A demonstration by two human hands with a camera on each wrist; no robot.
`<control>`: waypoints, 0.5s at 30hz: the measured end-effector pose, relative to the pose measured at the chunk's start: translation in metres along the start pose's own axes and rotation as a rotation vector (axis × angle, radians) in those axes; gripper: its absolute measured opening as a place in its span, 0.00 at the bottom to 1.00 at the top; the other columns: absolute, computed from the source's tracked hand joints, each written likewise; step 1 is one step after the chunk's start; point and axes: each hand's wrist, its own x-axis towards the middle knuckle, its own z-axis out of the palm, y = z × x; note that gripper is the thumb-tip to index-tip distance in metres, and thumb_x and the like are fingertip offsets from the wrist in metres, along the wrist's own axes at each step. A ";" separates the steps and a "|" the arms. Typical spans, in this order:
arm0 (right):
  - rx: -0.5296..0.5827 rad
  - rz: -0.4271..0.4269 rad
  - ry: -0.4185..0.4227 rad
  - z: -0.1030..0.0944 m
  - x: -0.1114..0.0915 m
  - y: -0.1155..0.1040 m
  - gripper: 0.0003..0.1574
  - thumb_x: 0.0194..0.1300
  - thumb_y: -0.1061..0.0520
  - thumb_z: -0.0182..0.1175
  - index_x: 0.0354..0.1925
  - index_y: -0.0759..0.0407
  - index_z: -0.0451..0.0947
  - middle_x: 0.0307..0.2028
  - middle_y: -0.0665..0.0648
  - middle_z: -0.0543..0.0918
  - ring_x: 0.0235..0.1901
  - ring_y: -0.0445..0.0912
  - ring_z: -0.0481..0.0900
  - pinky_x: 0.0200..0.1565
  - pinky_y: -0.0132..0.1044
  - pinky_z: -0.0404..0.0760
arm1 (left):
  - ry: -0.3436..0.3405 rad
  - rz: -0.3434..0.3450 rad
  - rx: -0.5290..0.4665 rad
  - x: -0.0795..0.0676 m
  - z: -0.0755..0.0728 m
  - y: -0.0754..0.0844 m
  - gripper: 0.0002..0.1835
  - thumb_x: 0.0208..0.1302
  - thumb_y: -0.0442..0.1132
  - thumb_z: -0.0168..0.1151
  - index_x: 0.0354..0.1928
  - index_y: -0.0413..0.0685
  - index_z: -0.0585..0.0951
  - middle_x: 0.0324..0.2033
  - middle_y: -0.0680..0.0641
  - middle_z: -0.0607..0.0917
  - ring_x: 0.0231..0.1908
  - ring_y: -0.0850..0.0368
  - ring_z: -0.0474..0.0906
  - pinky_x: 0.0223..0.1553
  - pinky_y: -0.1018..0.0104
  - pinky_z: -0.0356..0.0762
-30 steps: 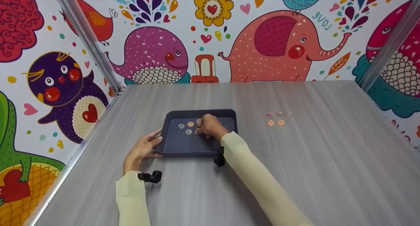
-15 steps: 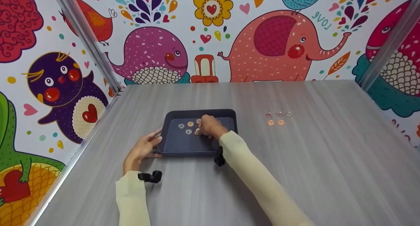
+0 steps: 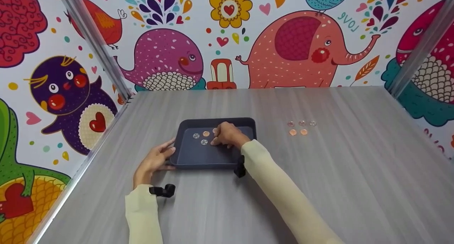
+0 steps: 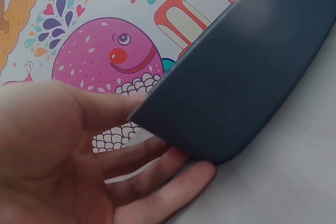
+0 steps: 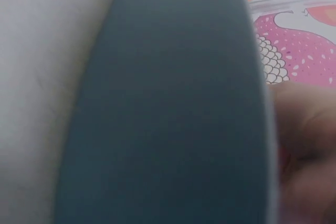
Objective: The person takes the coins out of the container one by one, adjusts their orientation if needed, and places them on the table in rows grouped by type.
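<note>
A dark blue-grey rectangular tray lies on the table, with a silvery coin, a copper coin and another silvery coin on its floor. My left hand holds the tray's left side; in the left wrist view its fingers reach the lower edge beside the corner. Inside the tray, my right hand has bent fingers and pinches a coin low at its fingertips, mostly hidden by them. One more coin peeks out behind that hand. The tray wall covers most of the right wrist view.
To the right of the tray, several coins lie in two rows, among them a copper coin and a clear-looking one. The grey wood-grain table meets printed cartoon walls at the back and sides.
My right hand shifts only slightly within the tray, its wrist and sleeve drifting a little to the right. My left hand, the tray and the coins stay where they were.
</note>
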 end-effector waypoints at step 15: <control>-0.009 -0.148 -0.020 -0.006 -0.003 0.009 0.13 0.56 0.58 0.76 0.42 0.57 0.89 0.30 0.54 0.87 0.24 0.40 0.79 0.21 0.32 0.81 | 0.003 0.004 0.026 -0.001 0.000 -0.001 0.30 0.79 0.38 0.48 0.78 0.51 0.57 0.72 0.31 0.66 0.59 0.44 0.79 0.45 0.55 0.87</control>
